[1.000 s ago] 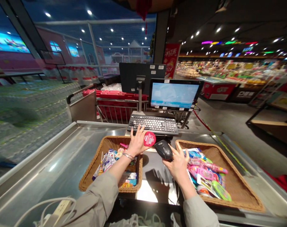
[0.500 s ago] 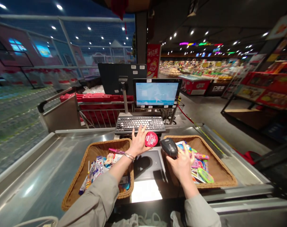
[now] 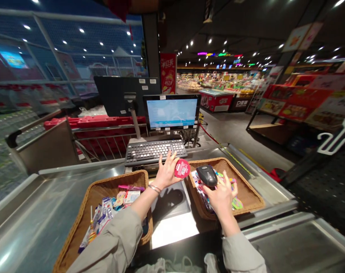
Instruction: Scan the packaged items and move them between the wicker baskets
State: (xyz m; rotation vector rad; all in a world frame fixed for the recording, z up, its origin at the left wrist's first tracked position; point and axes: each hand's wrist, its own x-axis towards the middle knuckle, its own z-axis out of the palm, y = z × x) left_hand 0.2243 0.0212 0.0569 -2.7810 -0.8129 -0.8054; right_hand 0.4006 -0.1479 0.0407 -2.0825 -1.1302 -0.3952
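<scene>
My left hand (image 3: 165, 172) pinches a small round red package (image 3: 182, 168), held up between the two baskets just in front of the keyboard (image 3: 155, 151). My right hand (image 3: 222, 195) grips a black handheld barcode scanner (image 3: 207, 175), its head turned toward the red package. The left wicker basket (image 3: 84, 212) holds several small sweets and packets. More colourful packets fill the right wicker basket (image 3: 246, 189), partly hidden by my right hand.
A lit monitor (image 3: 172, 113) stands behind the keyboard, with a dark customer screen (image 3: 115, 94) at its left. The steel checkout counter (image 3: 32, 223) runs to the left. Red shopping baskets (image 3: 95, 123) sit behind a metal rail. Store shelves (image 3: 311, 102) stand at the right.
My view has swung to the right, so counter and baskets sit further left. Both hands keep their hold; the scanner stays close to the red package.
</scene>
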